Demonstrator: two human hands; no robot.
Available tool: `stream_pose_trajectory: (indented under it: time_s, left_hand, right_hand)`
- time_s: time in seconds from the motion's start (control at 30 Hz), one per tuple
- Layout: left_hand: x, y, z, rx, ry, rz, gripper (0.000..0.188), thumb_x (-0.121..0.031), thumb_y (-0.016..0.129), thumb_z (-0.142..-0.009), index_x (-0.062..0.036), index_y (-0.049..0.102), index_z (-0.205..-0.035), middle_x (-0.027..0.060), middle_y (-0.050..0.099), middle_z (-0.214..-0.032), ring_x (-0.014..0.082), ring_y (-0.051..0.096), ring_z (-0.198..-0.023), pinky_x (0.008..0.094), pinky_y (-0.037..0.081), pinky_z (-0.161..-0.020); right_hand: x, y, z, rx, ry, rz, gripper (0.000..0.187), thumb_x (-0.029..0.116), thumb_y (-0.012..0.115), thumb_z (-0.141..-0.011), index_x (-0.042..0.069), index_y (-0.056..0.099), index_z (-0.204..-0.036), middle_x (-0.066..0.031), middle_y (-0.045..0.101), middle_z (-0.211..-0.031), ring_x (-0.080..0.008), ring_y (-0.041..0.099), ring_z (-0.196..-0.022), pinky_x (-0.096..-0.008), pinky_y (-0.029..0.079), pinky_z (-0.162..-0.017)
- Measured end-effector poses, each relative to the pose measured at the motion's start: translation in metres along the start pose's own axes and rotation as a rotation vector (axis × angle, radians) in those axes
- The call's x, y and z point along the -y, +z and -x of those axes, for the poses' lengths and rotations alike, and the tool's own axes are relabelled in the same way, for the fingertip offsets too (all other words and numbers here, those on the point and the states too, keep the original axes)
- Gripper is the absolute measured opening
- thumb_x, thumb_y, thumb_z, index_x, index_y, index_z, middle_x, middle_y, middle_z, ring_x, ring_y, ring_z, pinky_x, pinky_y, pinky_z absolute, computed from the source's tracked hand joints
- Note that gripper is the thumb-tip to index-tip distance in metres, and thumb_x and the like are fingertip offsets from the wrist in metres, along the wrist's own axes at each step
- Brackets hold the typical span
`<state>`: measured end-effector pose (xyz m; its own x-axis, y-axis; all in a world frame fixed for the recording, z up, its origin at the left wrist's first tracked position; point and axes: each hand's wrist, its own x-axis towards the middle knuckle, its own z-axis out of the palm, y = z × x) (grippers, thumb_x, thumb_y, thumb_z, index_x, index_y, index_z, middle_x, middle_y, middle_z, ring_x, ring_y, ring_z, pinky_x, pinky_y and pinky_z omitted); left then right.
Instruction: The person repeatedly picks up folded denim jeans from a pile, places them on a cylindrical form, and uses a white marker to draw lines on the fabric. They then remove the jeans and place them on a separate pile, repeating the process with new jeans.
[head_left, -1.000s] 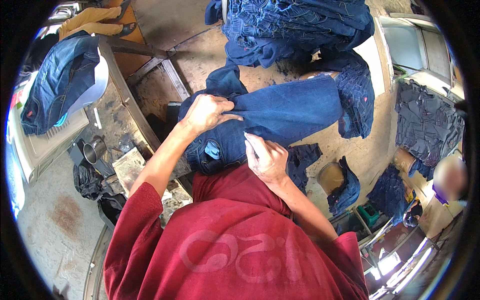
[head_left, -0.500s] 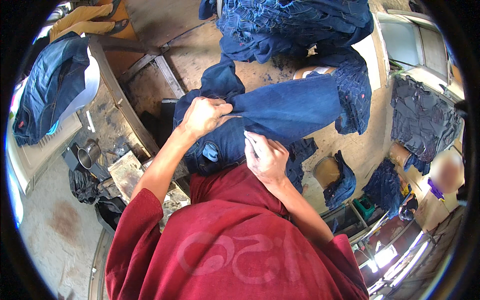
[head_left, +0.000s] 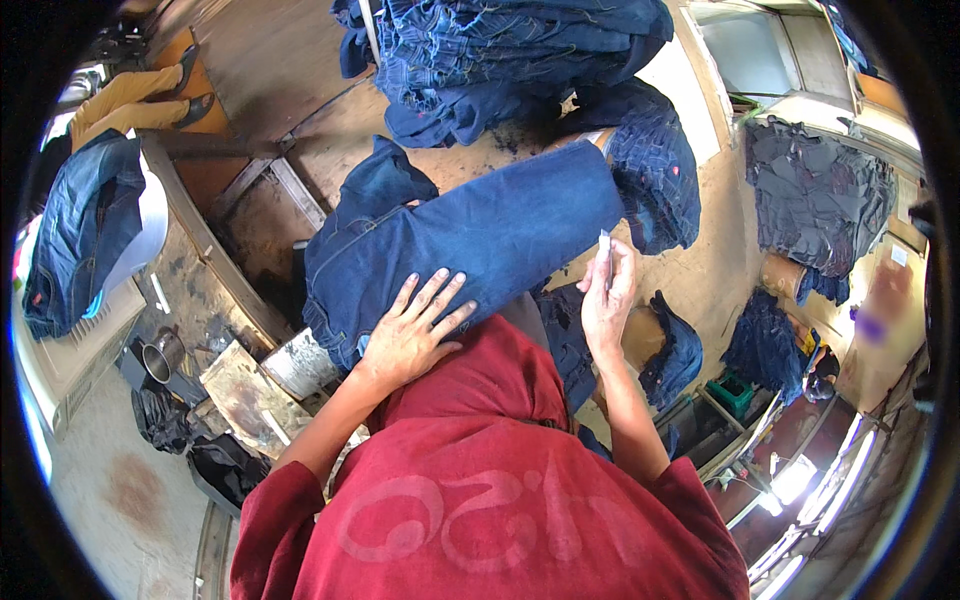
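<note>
A pair of dark blue jeans (head_left: 500,215) lies across my lap, one leg stretched out flat toward the far right. My left hand (head_left: 410,345) rests palm down on the denim near its close edge, fingers spread. To the right, just off the end of the trouser leg, my right hand (head_left: 610,305) is raised. Between its thumb and fingers is a small pale flat piece (head_left: 604,241), its tip pointing away from me. What kind of piece it is, I cannot make out.
Beyond the jeans stands a big pile of folded denim (head_left: 520,70), with a denim bundle (head_left: 655,165) to its right. More jeans (head_left: 85,225) hang at far left, above a metal mug (head_left: 162,356). Dark grey cloth (head_left: 820,190) and a green crate (head_left: 731,396) are on the right. A person's legs (head_left: 125,115) show top left.
My left hand has let go of the gathered denim and now lies flat on it, nearer me. The right hand has moved right, away from the cloth. The trouser leg lies smoother.
</note>
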<state>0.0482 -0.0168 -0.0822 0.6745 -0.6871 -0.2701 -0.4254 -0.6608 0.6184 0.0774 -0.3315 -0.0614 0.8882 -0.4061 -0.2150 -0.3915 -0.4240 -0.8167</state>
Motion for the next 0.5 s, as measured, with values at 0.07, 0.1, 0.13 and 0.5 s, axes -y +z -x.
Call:
stream_pose_trajectory:
  time_s: [0.07, 0.1, 0.13, 0.5]
  left_hand:
    - [0.002, 0.017, 0.018, -0.014, 0.086, -0.182, 0.06, -0.034, 0.063, -0.103, -0.0276, 0.055, -0.163, 0.0065, 0.034, -0.18, 0.0296, 0.027, -0.168, 0.056, 0.02, -0.137]
    - [0.004, 0.024, 0.026, 0.006, 0.107, -0.279, 0.06, -0.032, 0.059, -0.105, -0.0284, 0.054, -0.164, 0.0052, 0.034, -0.18, 0.0295, 0.026, -0.168, 0.0562, 0.019, -0.137]
    - [0.003, 0.032, 0.035, -0.014, 0.109, -0.233, 0.06, -0.027, 0.052, -0.105, -0.0308, 0.053, -0.165, 0.0026, 0.03, -0.182, 0.0297, 0.025, -0.169, 0.0562, 0.02, -0.136]
    - [0.001, -0.037, 0.081, 0.143, -0.017, 0.235, 0.041, 0.0, 0.065, -0.082, -0.0052, 0.077, -0.121, 0.0148, 0.069, -0.147, 0.0315, 0.057, -0.149, 0.0525, 0.041, -0.128]
  right_hand:
    - [0.001, 0.002, -0.004, 0.024, 0.05, 0.002, 0.023, 0.02, 0.055, -0.119, 0.003, 0.061, -0.132, -0.0007, 0.061, -0.093, -0.007, 0.056, -0.076, -0.0263, 0.05, -0.064]
    - [0.001, 0.004, -0.006, 0.055, 0.05, -0.021, 0.023, 0.02, 0.056, -0.118, 0.003, 0.062, -0.133, -0.0002, 0.061, -0.094, -0.0067, 0.055, -0.076, -0.026, 0.049, -0.064]
    - [0.001, 0.006, -0.009, 0.082, 0.042, -0.049, 0.023, 0.019, 0.056, -0.118, 0.003, 0.062, -0.134, 0.0002, 0.06, -0.095, -0.0065, 0.053, -0.077, -0.0256, 0.047, -0.064]
    - [-0.013, -0.001, -0.007, 0.216, -0.303, 0.048, 0.021, 0.018, 0.057, -0.118, 0.003, 0.061, -0.133, -0.0006, 0.067, -0.096, -0.0074, 0.059, -0.079, -0.0251, 0.048, -0.069]
